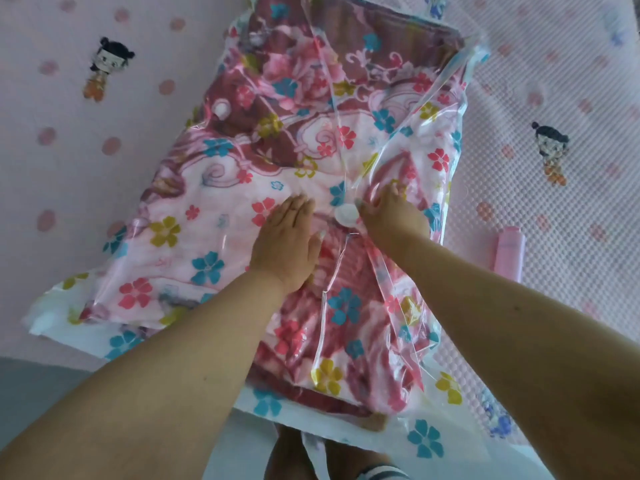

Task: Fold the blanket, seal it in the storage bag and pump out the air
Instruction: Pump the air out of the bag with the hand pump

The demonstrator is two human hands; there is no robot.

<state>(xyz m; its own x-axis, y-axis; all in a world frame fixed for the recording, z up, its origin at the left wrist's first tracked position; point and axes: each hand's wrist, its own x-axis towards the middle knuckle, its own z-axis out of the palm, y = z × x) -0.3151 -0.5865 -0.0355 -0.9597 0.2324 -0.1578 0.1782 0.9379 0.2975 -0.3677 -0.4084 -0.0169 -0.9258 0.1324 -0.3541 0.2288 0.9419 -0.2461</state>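
Home, bedroom by look of it. I stand over bed (571, 81) covered in pink sheet with darker pink dots and textured weave. Cartoon doll figures printed on sheet at 10 o'clock (104, 67) and 3 o'clock (552, 152). Flower-printed clear storage bag (426, 439) with fleecy pink and maroon blanket (194, 202) inside lies across bedding at centre. Pink cylinder (508, 252), blurred, on sheet at 4 o'clock. Grey floor (31, 389) at 8 o'clock. Household bedding, soft domestic colours.
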